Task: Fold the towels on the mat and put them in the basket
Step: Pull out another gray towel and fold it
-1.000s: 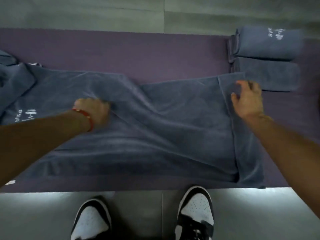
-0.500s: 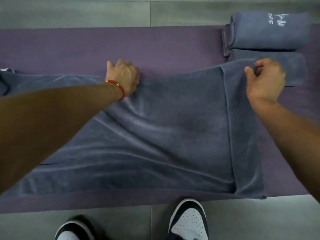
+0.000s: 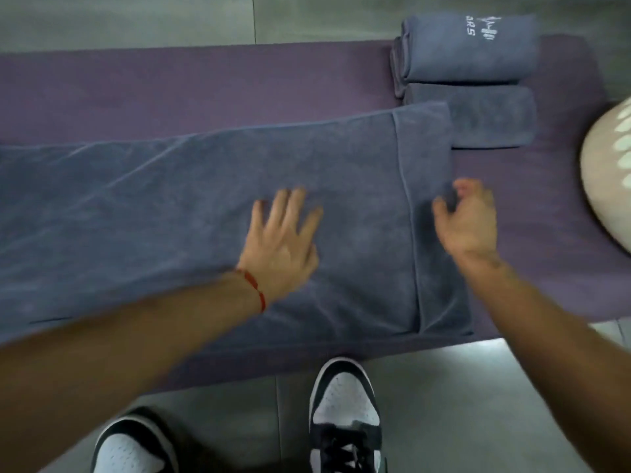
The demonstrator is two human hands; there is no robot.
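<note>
2 folded towels (image 3: 467, 49) are stacked on the purple mat (image 3: 205, 83), well beyond the fingertips of the right hand (image 3: 467, 220); 1 long grey towel (image 3: 170, 206) is spread lengthwise across the mat, its narrow turned-over end band (image 3: 430, 213) lying under and just left of that hand. Left hand (image 3: 280, 244): fingers straight and spread wide, laid flat on the cloth, nothing gripped. Right hand: fingers curled at the band's outer edge; whether cloth is actually pinched cannot be told through the blur. Pale rounded object (image 3: 611, 179), possibly the basket, sits well to the right of the right fingers, only partly seen. Step judged: the end fold is being set. Cloth should be pinned flat under the left palm while the band's edge is drawn square and creases are smoothed outward from the fingertips before the next fold is taken.
</note>
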